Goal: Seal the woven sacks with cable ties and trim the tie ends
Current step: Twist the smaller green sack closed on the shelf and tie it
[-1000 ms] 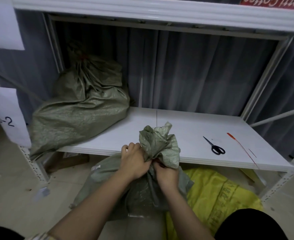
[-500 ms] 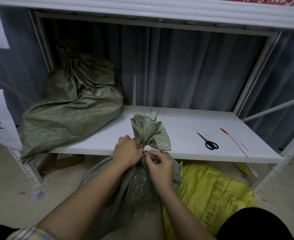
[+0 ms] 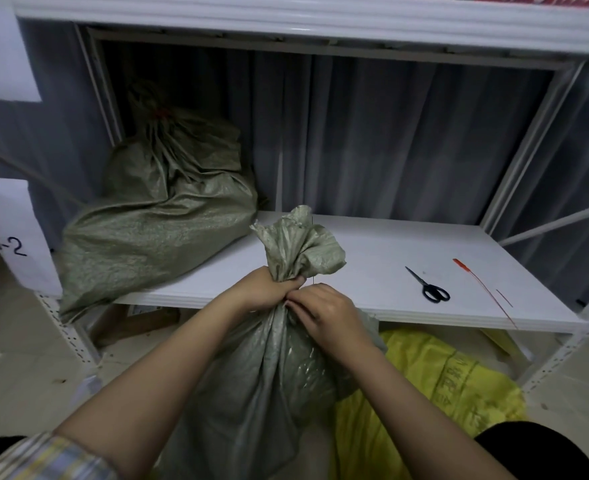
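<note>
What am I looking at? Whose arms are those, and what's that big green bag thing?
A person wears a camera on their head, so you see their own arms from above. The left hand squeezes the bunched neck of a green woven plastic sack standing on the floor. The right hand pinches at the same neck, probably fastening a tie, though it is hidden. On the white shelf board lie black-handled scissors, a thin red cable tie and another green sack, already tied. A yellow woven sack lies below.
</note>
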A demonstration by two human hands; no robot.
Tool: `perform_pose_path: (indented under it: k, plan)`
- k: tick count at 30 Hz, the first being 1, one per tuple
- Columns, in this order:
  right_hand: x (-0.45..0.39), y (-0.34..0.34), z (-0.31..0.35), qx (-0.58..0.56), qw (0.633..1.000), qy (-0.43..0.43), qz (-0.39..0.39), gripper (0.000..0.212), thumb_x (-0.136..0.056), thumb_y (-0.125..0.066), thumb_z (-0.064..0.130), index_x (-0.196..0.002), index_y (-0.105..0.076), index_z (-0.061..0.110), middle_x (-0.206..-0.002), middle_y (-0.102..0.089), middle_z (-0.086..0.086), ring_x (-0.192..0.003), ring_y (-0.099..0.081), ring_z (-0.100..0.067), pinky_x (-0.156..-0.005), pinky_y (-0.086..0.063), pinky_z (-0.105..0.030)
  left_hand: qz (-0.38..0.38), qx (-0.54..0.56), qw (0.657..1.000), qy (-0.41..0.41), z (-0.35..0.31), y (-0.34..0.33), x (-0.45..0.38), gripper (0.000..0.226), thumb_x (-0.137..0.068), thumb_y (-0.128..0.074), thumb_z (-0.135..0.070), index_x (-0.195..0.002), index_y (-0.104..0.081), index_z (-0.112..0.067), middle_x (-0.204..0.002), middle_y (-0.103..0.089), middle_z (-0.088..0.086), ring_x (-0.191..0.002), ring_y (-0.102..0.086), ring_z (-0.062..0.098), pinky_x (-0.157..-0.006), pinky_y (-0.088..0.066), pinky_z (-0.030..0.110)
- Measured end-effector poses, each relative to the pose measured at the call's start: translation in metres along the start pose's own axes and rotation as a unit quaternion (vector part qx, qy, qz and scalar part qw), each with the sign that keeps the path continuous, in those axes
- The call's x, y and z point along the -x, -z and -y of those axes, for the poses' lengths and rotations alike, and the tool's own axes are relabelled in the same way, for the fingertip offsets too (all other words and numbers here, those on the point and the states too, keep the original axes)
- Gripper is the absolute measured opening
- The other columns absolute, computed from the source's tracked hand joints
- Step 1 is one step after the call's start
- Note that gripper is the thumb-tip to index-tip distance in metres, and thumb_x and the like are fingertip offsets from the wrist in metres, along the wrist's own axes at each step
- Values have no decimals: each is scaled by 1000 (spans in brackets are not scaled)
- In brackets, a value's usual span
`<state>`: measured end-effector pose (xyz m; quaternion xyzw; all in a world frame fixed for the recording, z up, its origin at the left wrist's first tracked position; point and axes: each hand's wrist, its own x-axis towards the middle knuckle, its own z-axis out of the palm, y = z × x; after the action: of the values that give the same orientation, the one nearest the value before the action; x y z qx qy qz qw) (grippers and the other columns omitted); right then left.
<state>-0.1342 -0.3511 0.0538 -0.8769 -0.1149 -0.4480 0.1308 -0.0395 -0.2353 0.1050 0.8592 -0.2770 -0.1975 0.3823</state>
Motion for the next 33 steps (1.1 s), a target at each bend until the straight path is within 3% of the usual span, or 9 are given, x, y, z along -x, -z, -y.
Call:
perform_pose_path:
  k: [4,9,11,15,19,22,25,30,33]
  plan:
    - [-5,4,4,19,1000,20,-1,19,-87,-57,21,-87,-73,10,-82,-70,-3,-72,-65,-21,-67,-45,-23,3,69,998,13,1,1,-5,32,-82,-63,-46,-102,-68,-22,-106,-69,-1,-101,-62,14,-96,-48,34]
    - [-10,9,2,117,990,73,32,18,-81,-56,21,-86,-73,17,-81,-69,1,-69,-64,-19,-50,-42,-21,80,159,977,118,-12,7,0,19,-90,-55,-35,-93,-64,-18,-85,-66,2,-74,-60,13,-70,-48,24]
    - [-15,10,2,145,984,95,37,19,-80,-55,19,-85,-72,16,-82,-67,-1,-70,-61,-20,-48,-40,-21,70,162,977,119,-13,8,0,23,-89,-54,-36,-97,-65,-18,-87,-65,1,-77,-60,14,-76,-49,27]
    - [-25,12,-1,188,959,211,15,12,-82,-58,10,-80,-70,8,-92,-67,-10,-88,-48,-23,-66,-36,-30,36,124,989,78,-17,7,-3,28,-88,-55,-35,-104,-65,-14,-85,-64,2,-78,-61,15,-69,-50,27]
    - [-29,14,-12,216,928,299,52,17,-84,-55,8,-82,-72,9,-102,-69,-9,-96,-49,-25,-70,-35,-31,51,143,984,96,-13,10,-5,39,-89,-54,-48,-111,-63,-18,-102,-70,4,-94,-67,18,-79,-55,31]
    - [-35,16,-17,233,909,333,95,22,-84,-52,10,-87,-73,11,-110,-69,-6,-104,-57,-26,-76,-36,-31,65,180,976,101,-15,13,-4,34,-92,-51,-43,-110,-64,-18,-96,-70,-2,-83,-63,10,-64,-50,22]
    - [-46,19,-18,231,905,338,116,24,-84,-49,10,-86,-73,12,-109,-69,-4,-100,-65,-25,-75,-35,-30,74,224,967,97,-21,16,-3,27,-95,-47,-38,-103,-64,-19,-82,-66,-6,-69,-58,4,-48,-44,16]
    - [-55,15,-26,231,929,252,140,23,-81,-46,10,-83,-69,10,-102,-68,-8,-76,-63,-25,-52,-48,-30,84,327,939,57,-16,23,-14,25,-92,-53,-40,-86,-66,-19,-70,-61,-4,-60,-56,5,-55,-47,17]
    - [-56,15,-36,211,945,192,159,23,-79,-44,10,-81,-67,7,-97,-67,-11,-70,-60,-25,-44,-48,-29,74,419,903,62,-18,24,-18,24,-97,-45,-24,-88,-62,-10,-75,-62,2,-58,-61,8,-56,-52,17]
